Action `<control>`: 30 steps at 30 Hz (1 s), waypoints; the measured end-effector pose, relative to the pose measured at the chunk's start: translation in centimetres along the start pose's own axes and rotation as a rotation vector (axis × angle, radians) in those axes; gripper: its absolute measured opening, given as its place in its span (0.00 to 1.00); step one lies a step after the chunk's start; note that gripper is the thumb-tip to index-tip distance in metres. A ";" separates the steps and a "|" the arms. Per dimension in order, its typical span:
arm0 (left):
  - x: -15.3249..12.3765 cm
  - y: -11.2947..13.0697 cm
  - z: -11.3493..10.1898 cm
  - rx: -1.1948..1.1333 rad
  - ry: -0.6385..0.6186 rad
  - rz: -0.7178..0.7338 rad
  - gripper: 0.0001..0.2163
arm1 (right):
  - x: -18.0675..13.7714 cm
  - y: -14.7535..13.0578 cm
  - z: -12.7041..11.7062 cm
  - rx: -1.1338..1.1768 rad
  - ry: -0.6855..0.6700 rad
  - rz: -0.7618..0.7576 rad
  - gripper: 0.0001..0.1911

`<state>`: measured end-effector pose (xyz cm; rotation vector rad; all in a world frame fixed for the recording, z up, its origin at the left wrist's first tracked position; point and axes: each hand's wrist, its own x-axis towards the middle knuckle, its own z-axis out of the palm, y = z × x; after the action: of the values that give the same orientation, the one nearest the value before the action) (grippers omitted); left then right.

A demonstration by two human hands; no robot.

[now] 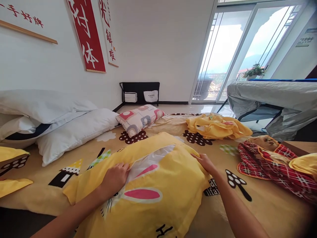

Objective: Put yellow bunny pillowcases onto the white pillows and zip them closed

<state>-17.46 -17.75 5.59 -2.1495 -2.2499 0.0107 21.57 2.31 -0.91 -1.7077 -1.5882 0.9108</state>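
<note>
A yellow pillow (158,195) with a white and pink rabbit print lies on the bed right in front of me. My left hand (116,177) rests curled on its upper left part, fingers closed on the yellow cover beside the white opening. My right hand (204,161) grips the pillow's right top edge, fingers pinching the fabric. Both forearms reach in from the bottom of the view.
White pillows (74,130) are stacked at the left, a small patterned pillow (138,119) behind. A crumpled yellow cloth (218,126) and a red plaid item (272,165) lie at the right. The patterned bedsheet (267,205) covers the bed; a grey covered table (272,96) stands beyond.
</note>
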 end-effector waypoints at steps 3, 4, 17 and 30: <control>1.1 -1.1 0.0 0.009 0.032 0.037 0.17 | -0.3 -1.5 -0.7 0.135 0.051 -0.008 0.19; 1.7 -1.6 -0.5 0.035 0.061 0.041 0.17 | -0.6 -2.2 -1.2 0.174 0.071 -0.011 0.19; 6.2 -10.6 -8.0 0.363 0.376 0.280 0.09 | -14.9 0.5 -3.1 0.286 -0.145 0.162 0.26; 5.2 -10.7 2.3 -0.380 0.094 0.310 0.19 | -13.8 5.6 -3.5 -0.420 -0.004 -0.188 0.21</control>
<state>-28.47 -13.06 3.66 -2.5981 -1.9726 -0.5397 27.13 -11.85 -2.60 -1.7854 -2.0090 0.5107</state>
